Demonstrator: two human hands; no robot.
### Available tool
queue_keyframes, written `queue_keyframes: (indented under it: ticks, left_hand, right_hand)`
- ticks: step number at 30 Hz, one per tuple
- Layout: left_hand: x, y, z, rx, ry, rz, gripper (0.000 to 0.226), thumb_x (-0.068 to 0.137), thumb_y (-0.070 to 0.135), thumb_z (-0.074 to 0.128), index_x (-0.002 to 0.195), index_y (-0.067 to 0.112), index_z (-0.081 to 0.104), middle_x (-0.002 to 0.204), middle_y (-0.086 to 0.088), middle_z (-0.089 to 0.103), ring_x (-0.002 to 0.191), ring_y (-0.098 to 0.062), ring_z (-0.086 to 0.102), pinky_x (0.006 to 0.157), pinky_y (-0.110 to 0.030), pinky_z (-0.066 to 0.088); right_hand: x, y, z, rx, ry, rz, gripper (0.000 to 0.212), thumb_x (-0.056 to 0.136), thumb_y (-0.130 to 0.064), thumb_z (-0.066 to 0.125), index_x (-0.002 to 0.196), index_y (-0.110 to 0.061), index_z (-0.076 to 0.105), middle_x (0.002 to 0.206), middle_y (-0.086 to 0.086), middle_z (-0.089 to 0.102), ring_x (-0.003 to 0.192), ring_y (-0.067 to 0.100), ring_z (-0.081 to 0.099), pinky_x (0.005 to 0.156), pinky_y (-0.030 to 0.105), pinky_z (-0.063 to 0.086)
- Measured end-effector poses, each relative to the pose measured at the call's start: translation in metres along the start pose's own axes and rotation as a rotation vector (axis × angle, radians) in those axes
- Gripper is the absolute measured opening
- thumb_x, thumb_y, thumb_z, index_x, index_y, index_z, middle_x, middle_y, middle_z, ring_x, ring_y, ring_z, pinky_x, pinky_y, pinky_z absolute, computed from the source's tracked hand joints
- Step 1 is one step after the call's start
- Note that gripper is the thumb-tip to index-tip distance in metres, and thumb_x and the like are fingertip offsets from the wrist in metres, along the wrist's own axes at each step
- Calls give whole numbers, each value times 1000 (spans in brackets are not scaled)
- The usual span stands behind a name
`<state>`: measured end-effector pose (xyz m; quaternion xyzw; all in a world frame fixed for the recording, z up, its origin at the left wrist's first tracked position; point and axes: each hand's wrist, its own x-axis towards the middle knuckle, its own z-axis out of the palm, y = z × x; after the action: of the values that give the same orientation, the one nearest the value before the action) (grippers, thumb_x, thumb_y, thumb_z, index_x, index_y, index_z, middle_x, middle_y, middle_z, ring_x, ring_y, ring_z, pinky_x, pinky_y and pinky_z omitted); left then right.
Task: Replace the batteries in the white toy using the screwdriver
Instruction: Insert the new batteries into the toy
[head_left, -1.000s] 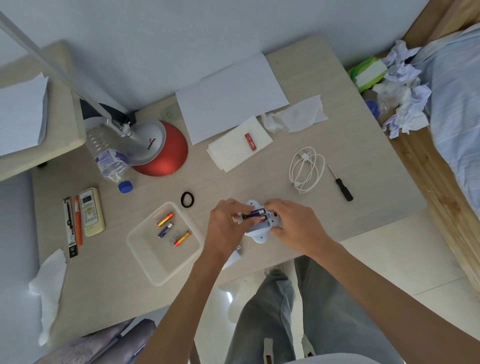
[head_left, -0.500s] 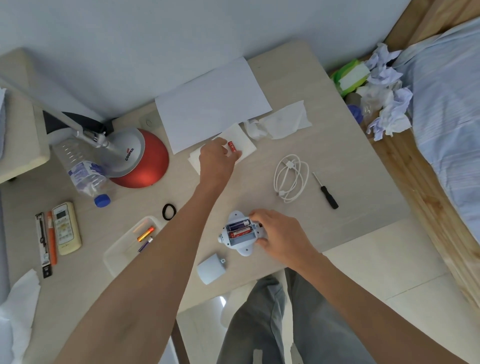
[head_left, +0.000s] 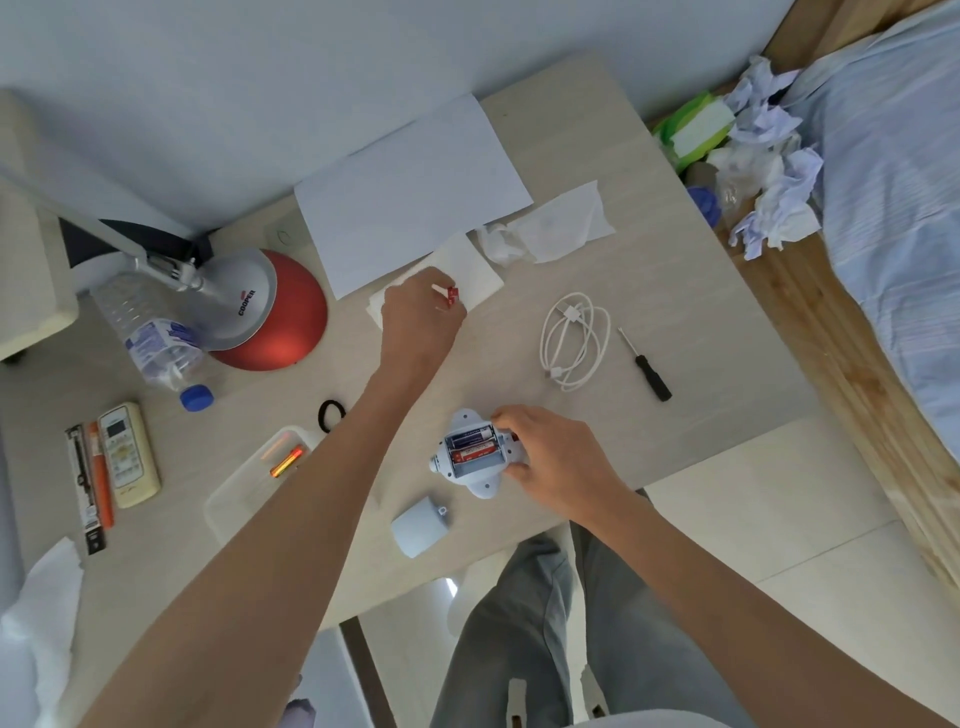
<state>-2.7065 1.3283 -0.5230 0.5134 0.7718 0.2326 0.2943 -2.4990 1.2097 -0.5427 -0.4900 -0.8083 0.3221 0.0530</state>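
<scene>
**White toy opened on its back, two cells seated, screwdriver lying idle**

The white toy (head_left: 470, 486) lies underside up near the table's (head_left: 675, 291) 6 o'clock edge, gripped at its 3 o'clock side by the right hand (head_left: 550, 457). Its open bay holds a dark blue battery (head_left: 471, 439) and a red battery (head_left: 475, 454), side by side and touching. The pale battery cover (head_left: 418, 525) lies at the toy's 7 o'clock. A third battery (head_left: 451, 294), red, is at 12 o'clock, pinched by the left hand (head_left: 421, 317). The black-handled screwdriver (head_left: 647, 364) lies flat at 2 o'clock, its tip toward 11.
</scene>
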Motion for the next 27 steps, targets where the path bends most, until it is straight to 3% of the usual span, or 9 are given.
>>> queue_keyframes:
  ticks: [4,7,14,19,27]
  left_hand:
    - [-53,-14,-19,-66,-33,-23,17,83,15,72,97,24,75,75,4,77,68,-9,76,70,-32,64]
    - [-92,-23,-30,-140,-40,-9,19,85,6,77,97,21,77,82,6,78,76,-7,76,78,-29,65]
    - [-157,-36,-36,-141,-152,167,22,87,4,85,106,13,81,104,7,80,92,-6,76,86,-22,62]
    - [-165,-40,-25,-123,-149,226,22,85,5,87,104,16,83,104,16,77,92,4,73,89,-21,60]
    - [-169,-42,-12,-71,-164,219,18,87,9,87,104,14,83,97,2,81,85,-15,75,81,-38,62]
  right_hand:
    - [0,-4,-3,-3,3,7,50,87,-26,83,131,-24,59,121,-4,71,103,17,69,84,37,61]
    - [-1,-6,-5,-14,0,10,49,87,-26,83,130,-24,58,119,-3,71,101,17,69,83,36,61]
    - [-1,-6,-7,-24,0,20,46,87,-27,81,128,-24,59,116,-3,71,99,20,69,81,36,60]
    - [2,-6,-9,-36,-4,13,44,87,-27,81,126,-23,60,113,-3,71,97,20,69,80,35,59]
    - [2,-6,-9,-34,-12,11,43,88,-26,80,126,-23,60,113,-2,70,98,21,69,82,39,61]
